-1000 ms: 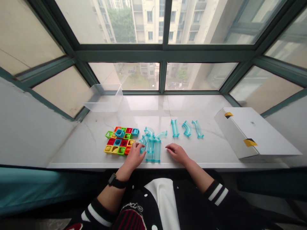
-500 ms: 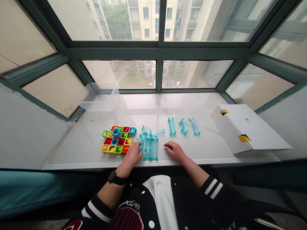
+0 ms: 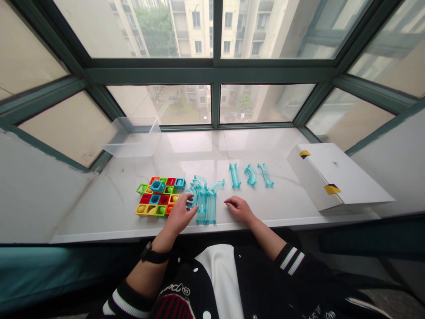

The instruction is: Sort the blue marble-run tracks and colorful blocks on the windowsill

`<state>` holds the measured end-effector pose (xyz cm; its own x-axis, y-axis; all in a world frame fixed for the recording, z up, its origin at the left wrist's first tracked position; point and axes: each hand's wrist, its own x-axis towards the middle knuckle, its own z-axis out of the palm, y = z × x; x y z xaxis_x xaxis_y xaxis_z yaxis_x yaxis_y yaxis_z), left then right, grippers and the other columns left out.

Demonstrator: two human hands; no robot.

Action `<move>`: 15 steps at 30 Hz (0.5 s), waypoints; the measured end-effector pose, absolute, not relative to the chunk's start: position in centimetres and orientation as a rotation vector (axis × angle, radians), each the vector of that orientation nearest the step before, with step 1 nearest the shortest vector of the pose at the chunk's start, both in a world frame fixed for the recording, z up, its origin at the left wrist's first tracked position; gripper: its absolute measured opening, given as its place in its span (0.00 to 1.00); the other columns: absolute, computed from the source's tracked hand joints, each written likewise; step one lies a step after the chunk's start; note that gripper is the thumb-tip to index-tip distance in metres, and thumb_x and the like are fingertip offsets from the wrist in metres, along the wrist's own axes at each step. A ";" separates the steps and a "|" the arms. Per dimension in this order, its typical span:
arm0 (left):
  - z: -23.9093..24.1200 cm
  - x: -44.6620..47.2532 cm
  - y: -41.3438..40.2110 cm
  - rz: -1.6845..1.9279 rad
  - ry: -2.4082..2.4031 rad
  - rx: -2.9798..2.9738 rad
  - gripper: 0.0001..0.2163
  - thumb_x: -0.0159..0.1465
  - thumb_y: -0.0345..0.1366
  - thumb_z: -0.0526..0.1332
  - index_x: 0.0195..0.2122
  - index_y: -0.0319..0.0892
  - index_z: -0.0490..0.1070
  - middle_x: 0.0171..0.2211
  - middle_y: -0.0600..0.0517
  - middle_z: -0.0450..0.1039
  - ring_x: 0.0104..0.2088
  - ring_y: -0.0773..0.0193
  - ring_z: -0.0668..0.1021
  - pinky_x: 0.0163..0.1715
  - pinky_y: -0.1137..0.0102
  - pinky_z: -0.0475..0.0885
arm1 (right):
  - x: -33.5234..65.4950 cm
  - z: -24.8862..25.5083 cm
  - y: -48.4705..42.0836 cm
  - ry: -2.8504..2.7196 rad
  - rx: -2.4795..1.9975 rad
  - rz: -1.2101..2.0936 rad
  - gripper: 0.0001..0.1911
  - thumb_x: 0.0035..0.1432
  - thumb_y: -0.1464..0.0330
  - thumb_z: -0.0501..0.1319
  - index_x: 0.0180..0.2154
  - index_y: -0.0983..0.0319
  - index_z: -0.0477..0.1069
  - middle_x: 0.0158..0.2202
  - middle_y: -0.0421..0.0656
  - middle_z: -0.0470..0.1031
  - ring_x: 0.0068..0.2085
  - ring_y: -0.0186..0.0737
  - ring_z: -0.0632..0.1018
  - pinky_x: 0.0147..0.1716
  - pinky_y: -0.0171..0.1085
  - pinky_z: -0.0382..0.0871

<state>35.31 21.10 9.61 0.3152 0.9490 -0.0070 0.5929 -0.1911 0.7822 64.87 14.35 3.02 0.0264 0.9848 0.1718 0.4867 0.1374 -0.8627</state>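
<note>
By the near edge of the desk [image 3: 285, 201], your left hand [image 3: 182, 212] has its grip part-spread at the blue tracks [image 3: 210, 208], two o'clock; can't tell if it holds one. Your right hand [image 3: 239, 209] curls loosely, nothing visible inside; desk runs three o'clock to the white box [image 3: 352, 173].

Comprises window panes [image 3: 159, 104] on three sides, set in a dark green frame [image 3: 61, 35]. Divides at the centre by one horizontal rail [image 3: 149, 73] and one upright [image 3: 217, 35] into upper and lower rows. Looks out on a pale multi-storey building [image 3: 195, 26] and a green tree [image 3: 155, 31], both hazy. Carries, at the foot of the glazing, a glossy white worktop [image 3: 186, 155] with faint grey veining and a thin seam [image 3: 226, 146]. Abuts a whitish left wall [image 3: 36, 186] and right wall [image 3: 398, 150]. Includes teal cloth [image 3: 66, 270] at lower left. Receives diffuse daylight through the panes.
</note>
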 end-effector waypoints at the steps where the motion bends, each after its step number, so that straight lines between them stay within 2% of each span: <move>1: 9.8 35.9 21.0 0.662 1.332 1.873 0.18 0.64 0.44 0.66 0.52 0.45 0.71 0.49 0.46 0.77 0.45 0.55 0.82 0.40 0.62 0.82 | 64.8 3.3 14.3 -1.530 -1.450 0.759 0.10 0.67 0.64 0.60 0.42 0.56 0.80 0.40 0.44 0.83 0.40 0.44 0.83 0.43 0.43 0.77; 3: 10.1 37.5 20.8 0.664 1.259 1.879 0.19 0.64 0.44 0.67 0.54 0.45 0.71 0.49 0.46 0.77 0.45 0.55 0.82 0.38 0.63 0.81 | 64.6 4.3 14.3 -1.454 -1.394 0.753 0.10 0.68 0.63 0.60 0.44 0.56 0.80 0.40 0.44 0.83 0.41 0.44 0.83 0.43 0.42 0.78; 8: 10.3 41.8 20.5 0.653 1.085 1.950 0.22 0.63 0.43 0.69 0.57 0.47 0.72 0.51 0.46 0.78 0.45 0.55 0.82 0.38 0.63 0.81 | 64.2 7.8 13.8 -1.590 -1.230 0.688 0.18 0.71 0.65 0.58 0.60 0.53 0.74 0.46 0.45 0.81 0.45 0.43 0.83 0.47 0.43 0.79; 11: 10.4 44.1 20.6 0.682 1.005 1.928 0.23 0.63 0.44 0.70 0.58 0.47 0.72 0.54 0.44 0.77 0.46 0.54 0.82 0.39 0.63 0.81 | 64.3 8.5 13.6 -1.736 -1.232 0.583 0.19 0.72 0.68 0.56 0.60 0.51 0.74 0.46 0.45 0.80 0.46 0.44 0.81 0.49 0.45 0.78; 15: 10.6 46.3 20.8 0.707 0.945 1.907 0.24 0.63 0.44 0.71 0.59 0.47 0.72 0.56 0.43 0.75 0.47 0.55 0.81 0.41 0.62 0.81 | 64.9 8.2 13.4 -1.753 -1.289 0.463 0.18 0.70 0.68 0.58 0.58 0.52 0.76 0.48 0.46 0.80 0.47 0.46 0.81 0.50 0.47 0.79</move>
<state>46.26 20.84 10.55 0.5508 0.8279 0.1056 0.3345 -0.3349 0.8809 64.95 13.39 8.24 -0.0678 0.8995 0.4317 0.5693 0.3902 -0.7236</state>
